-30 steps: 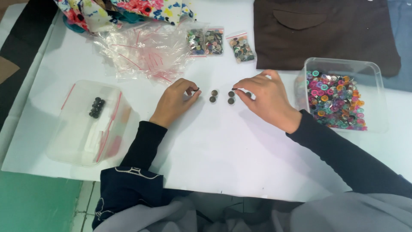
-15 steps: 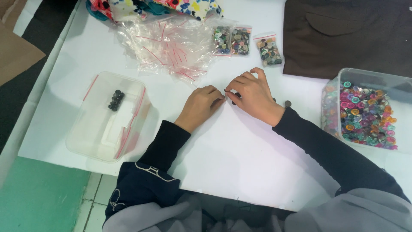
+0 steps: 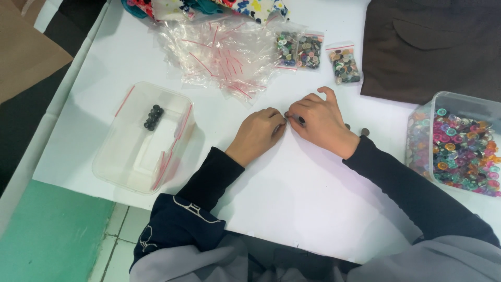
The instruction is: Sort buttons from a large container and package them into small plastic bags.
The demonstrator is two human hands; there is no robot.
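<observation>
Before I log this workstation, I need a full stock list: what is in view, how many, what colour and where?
table: one, white, under everything.
empty bags: a heap, clear with red strips, top centre.
filled bags: three, clear, holding mixed buttons, right of the heap.
tub: one, clear, right edge, full of multicoloured buttons.
tray: one, clear, left; a bag with dark buttons lies across it.
loose buttons: two show, dark, behind the right wrist.
brown cloth: one, top right.
floral cloth: one, top edge.
left hand: centre, fingertips meeting the right hand's.
right hand: centre, pinching something small and dark; too small to name.
</observation>
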